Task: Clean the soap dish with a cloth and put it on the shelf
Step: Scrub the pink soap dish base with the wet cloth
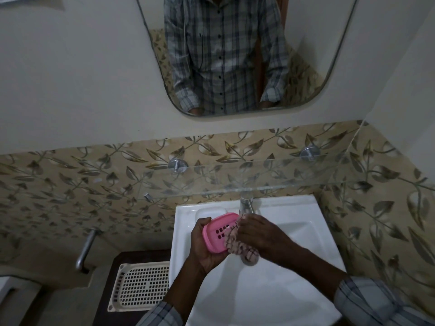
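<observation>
Nearest the camera, two checked sleeves, the left sleeve and the right sleeve, enter from the lower edge, and both forearms reach forward over a white sink.

We see the left hand grasping a pink soap dish. The thumb lies along the dish's far left rim and the curled fingers wrap beneath its near edge. The dish is held in the air above the left part of the basin, tilted so that its slotted inner face looks up at us.

The right hand has its fingers curled round a bunched checked cloth and holds it against the right end of the dish. A loose fold hangs below the hand (how far the cloth covers the dish's right end we cannot tell).

Left of the sink, a white perforated tray lies on a dark surface, and a bent metal pipe runs up the wall beyond it.

Just past the hands a chrome tap stands at the back rim of the sink.

Above the tap a clear glass shelf runs along the wall, carried by two round metal brackets, one to the left and one to the right.

Behind the shelf is a band of leaf-patterned tiles.

Farthest, on the pale wall, hangs a mirror reflecting a checked shirt.
</observation>
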